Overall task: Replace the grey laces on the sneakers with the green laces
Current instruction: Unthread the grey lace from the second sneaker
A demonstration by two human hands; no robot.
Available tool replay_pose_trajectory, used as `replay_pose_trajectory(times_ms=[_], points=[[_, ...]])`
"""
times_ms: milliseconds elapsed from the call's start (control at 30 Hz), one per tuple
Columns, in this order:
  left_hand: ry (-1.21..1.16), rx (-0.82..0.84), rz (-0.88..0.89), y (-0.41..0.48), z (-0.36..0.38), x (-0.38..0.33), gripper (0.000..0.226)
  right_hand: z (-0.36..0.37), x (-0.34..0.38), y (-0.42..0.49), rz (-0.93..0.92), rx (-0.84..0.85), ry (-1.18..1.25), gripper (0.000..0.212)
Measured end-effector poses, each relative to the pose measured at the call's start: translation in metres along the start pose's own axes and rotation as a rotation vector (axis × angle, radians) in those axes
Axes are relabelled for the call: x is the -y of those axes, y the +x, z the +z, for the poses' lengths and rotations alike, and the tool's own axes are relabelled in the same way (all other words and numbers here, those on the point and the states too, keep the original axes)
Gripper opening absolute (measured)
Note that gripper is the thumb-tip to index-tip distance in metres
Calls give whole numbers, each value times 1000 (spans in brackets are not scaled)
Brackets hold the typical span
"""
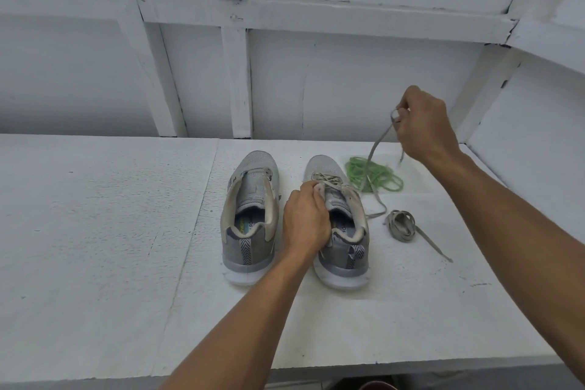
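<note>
Head view: the fingers (pixel 399 115) of the right hand (pixel 424 127) are pinched together on the free end of a grey lace (pixel 376 149), raised above the surface (pixel 110 215) at the far right. From that pinch the lace falls slack across the green laces (pixel 376 174), bends on the surface and runs into the eyelets of the laced sneaker (pixel 343 250). The left hand (pixel 305 222) has its fingers (pixel 311 190) curled over this sneaker's inner edge beside the tongue, clamped on it. Inside each sneaker's opening lies a printed insole. The laced sneaker is grey knit with a pale sole and a striped heel tab; its lace crosses only the eyelets nearest the toe. Close on its left stands the unlaced sneaker (pixel 250 218), tongue exposed. Both toes point away from the person. The green laces lie in a loose tangle just right of the laced sneaker's toe. A coiled grey lace (pixel 400 225) lies nearer, one tail trailing. Count: two sneakers, two grey laces, and one green tangle whose strands cannot be counted.
</note>
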State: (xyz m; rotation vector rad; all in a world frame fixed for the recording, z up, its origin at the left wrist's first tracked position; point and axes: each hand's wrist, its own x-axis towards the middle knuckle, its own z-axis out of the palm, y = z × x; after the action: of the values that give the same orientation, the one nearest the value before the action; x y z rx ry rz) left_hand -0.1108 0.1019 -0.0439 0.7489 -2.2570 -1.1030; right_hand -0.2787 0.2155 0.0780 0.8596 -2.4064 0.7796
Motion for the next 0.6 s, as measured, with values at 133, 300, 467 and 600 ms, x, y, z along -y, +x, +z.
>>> replay_pose_trajectory(times_ms=[133, 300, 467, 600], points=[[32, -2, 18, 1, 0, -1, 35, 2, -6, 1, -19, 9, -42, 11], [88, 46, 42, 2, -6, -3, 37, 25, -8, -23, 45, 193, -81, 10], [76, 161, 48, 13, -13, -19, 40, 33, -2, -56, 120, 570, -89, 23], [45, 251, -11, 29, -15, -37, 35, 26, 15, -80, 171, 450, 140, 30]])
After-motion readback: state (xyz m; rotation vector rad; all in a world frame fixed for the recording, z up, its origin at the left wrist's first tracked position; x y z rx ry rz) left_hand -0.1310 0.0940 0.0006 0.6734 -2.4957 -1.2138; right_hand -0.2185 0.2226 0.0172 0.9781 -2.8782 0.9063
